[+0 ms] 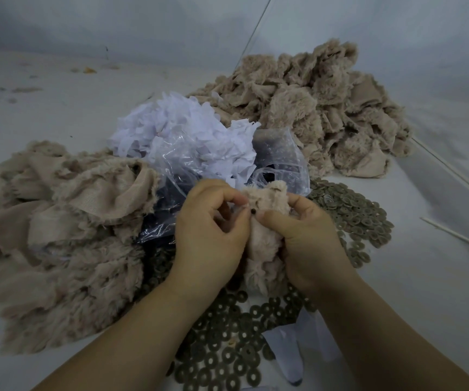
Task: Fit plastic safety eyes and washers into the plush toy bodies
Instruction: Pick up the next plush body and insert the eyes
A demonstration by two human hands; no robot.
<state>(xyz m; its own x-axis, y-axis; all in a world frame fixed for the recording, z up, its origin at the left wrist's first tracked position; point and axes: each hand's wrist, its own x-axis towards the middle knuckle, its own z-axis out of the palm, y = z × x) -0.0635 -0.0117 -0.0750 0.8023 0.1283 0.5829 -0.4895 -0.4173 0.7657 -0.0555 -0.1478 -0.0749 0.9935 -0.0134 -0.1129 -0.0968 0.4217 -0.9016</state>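
Both hands hold one beige plush toy body (264,238) low in the middle of the view. My left hand (210,227) grips its left side, fingers curled, fingertips at a small dark safety eye (253,211) set in the fur. My right hand (306,232) grips the right side, thumb pressed just beside the eye. Flat olive-brown ring washers (227,354) lie scattered under and in front of my hands, with more washers (351,213) to the right. A clear plastic bag (171,198) with dark contents sits just behind my hands.
A heap of beige plush bodies (58,238) lies at the left and a bigger heap (312,114) at the back right. White paper scraps (182,131) pile behind the bag. Thin white sticks (453,235) lie at the right on the pale table (425,277).
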